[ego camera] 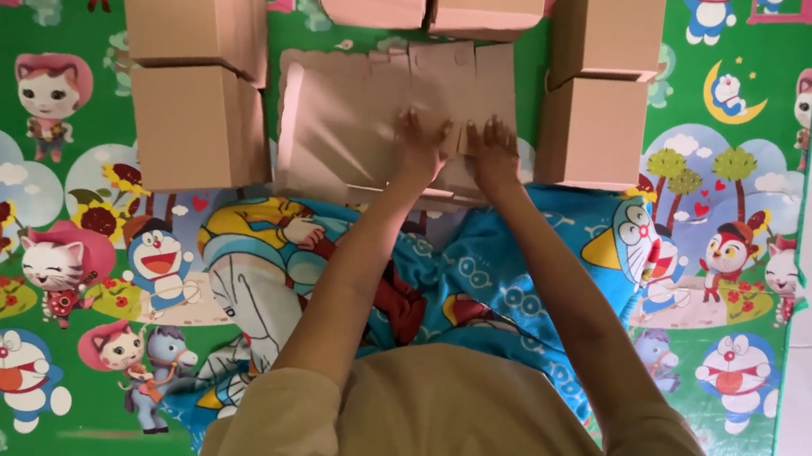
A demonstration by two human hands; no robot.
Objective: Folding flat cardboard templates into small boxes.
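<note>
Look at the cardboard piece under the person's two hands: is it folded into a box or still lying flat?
Flat. The cardboard piece lies spread on the mat, both hands pressing it, unlike the boxes around it.

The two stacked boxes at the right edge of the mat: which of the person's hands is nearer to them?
Right. The right hand presses the flat cardboard sheet just beside the stacked boxes; the left hand lies farther off, beyond it.

Flat brown carton blank lies among 6 folded brown boxes.
</note>
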